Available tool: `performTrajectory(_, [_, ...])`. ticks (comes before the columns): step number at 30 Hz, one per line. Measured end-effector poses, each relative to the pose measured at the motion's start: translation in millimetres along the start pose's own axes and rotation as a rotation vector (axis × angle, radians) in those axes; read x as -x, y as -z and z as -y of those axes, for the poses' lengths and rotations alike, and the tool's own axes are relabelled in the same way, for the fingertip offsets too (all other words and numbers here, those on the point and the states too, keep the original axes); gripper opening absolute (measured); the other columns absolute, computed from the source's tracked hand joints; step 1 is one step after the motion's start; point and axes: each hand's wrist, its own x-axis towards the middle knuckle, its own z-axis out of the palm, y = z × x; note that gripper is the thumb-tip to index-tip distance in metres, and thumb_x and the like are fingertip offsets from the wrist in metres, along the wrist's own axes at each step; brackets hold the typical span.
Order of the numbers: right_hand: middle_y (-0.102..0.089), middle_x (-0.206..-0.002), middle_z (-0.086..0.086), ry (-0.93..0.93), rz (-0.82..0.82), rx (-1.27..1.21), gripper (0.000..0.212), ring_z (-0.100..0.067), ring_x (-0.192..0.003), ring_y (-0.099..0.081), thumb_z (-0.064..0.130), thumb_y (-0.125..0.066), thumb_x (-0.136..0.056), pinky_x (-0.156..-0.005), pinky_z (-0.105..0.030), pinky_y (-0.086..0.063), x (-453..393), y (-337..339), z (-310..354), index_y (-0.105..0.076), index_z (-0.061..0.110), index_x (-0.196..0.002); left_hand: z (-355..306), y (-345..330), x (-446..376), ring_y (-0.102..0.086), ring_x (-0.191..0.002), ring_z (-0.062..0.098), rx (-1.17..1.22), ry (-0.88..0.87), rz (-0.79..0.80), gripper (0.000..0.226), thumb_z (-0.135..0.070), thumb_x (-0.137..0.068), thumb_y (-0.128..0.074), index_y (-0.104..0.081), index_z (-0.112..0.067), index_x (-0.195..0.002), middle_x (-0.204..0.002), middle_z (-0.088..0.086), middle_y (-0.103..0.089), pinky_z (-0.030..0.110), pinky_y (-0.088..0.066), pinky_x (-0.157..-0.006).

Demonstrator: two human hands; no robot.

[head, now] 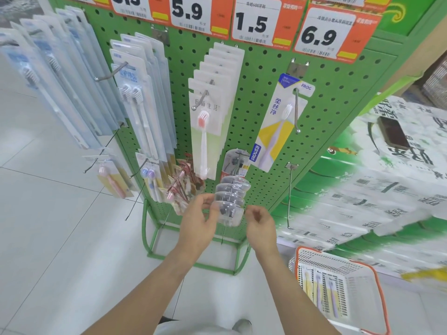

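Pinching front clear pack (228, 211) by its edge in left hand (198, 223), right hand (260, 221) loosely curled and empty, likely needing straight slide off hook (222, 238) next.

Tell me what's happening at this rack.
A person stands at a green pegboard rack, left hand gripping the front clear blister pack of a row hanging low on it. The right hand is beside the pack, fingers curled; contact is unclear. A basket on the floor holds toothbrush packs.
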Motion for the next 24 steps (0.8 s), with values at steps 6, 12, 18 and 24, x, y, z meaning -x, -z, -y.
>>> performTrajectory(6, [-0.071,-0.105,-0.002,0.004,-0.156,-0.149,0.017,-0.023,-0.100,-0.065,0.018,-0.050,-0.104,-0.093,-0.044,-0.054,-44,-4,25,-0.068,0.019,-0.103,-6,-2,-2,-0.057,-0.111,-0.005,-0.022,-0.009,0.044,0.032,-0.033,-0.102,-0.056,-0.057,-0.022,-0.132,-0.124,-0.009,-0.060,0.029,-0.052,-0.097])
performTrajectory(12, [-0.070,-0.094,-0.004,-0.138,-0.149,-0.320,0.018,-0.024,-0.097,-0.063,0.022,-0.062,-0.100,-0.090,-0.038,-0.050,-93,-7,57,-0.063,0.028,-0.083,-10,5,-2,-0.056,-0.110,-0.006,-0.053,0.030,0.056,0.036,-0.036,-0.103,-0.054,-0.055,-0.020,-0.135,-0.127,-0.008,-0.059,0.028,-0.049,-0.099])
performTrajectory(18, [-0.076,-0.090,0.003,-0.162,-0.115,-0.340,0.016,-0.018,-0.092,-0.071,0.020,-0.084,-0.082,-0.080,-0.025,-0.053,-110,-16,56,-0.075,0.015,-0.094,-19,6,-13,-0.054,-0.111,-0.004,0.021,0.156,0.066,0.033,-0.031,-0.109,-0.039,-0.056,-0.019,-0.135,-0.129,-0.009,-0.059,0.009,-0.040,-0.091])
performTrajectory(24, [-0.077,-0.095,-0.005,-0.132,-0.094,-0.291,0.035,-0.018,-0.090,-0.073,0.014,-0.089,-0.075,-0.065,-0.007,-0.049,-118,-23,51,-0.076,0.004,-0.106,-22,-2,-24,-0.051,-0.113,-0.011,0.155,0.200,0.147,0.036,-0.030,-0.109,-0.037,-0.053,-0.022,-0.140,-0.131,-0.010,-0.057,0.000,-0.041,-0.087])
